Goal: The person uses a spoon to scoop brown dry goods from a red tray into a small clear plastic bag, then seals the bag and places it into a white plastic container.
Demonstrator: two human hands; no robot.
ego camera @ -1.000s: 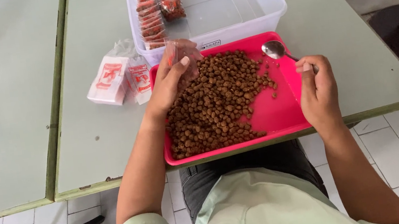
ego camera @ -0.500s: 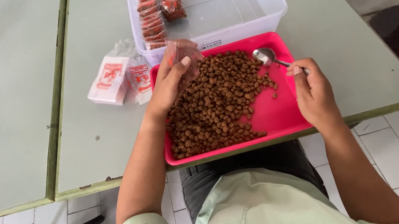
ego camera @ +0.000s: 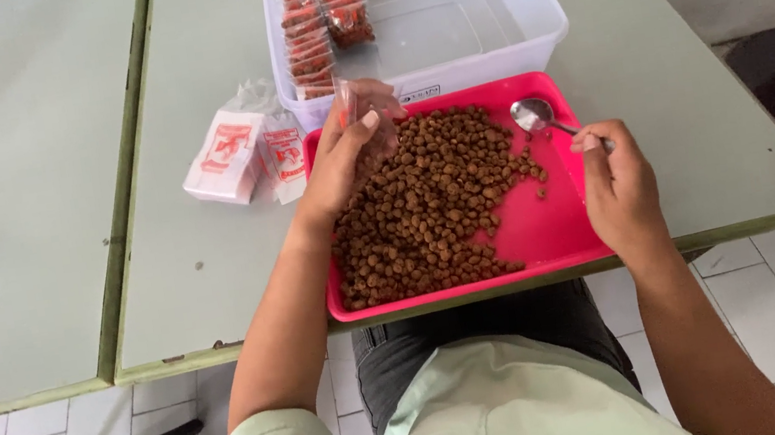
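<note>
Green table (ego camera: 675, 106) | pink tray (ego camera: 550, 225) of brown pellets (ego camera: 426, 202) | left hand (ego camera: 344, 158) fingers pinch clear pouch (ego camera: 362, 110) | right hand (ego camera: 617, 185) grips spoon (ego camera: 535, 114)

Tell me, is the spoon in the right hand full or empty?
Empty. The spoon in the right hand shows a bare shiny bowl above the pink tray, no pellets in it.

We count one pink tray (ego camera: 551, 230), one spoon (ego camera: 535, 114), one clear tub (ego camera: 540, 9), two worktops (ego camera: 211, 252) and one heap of brown pellets (ego camera: 427, 207).
</note>
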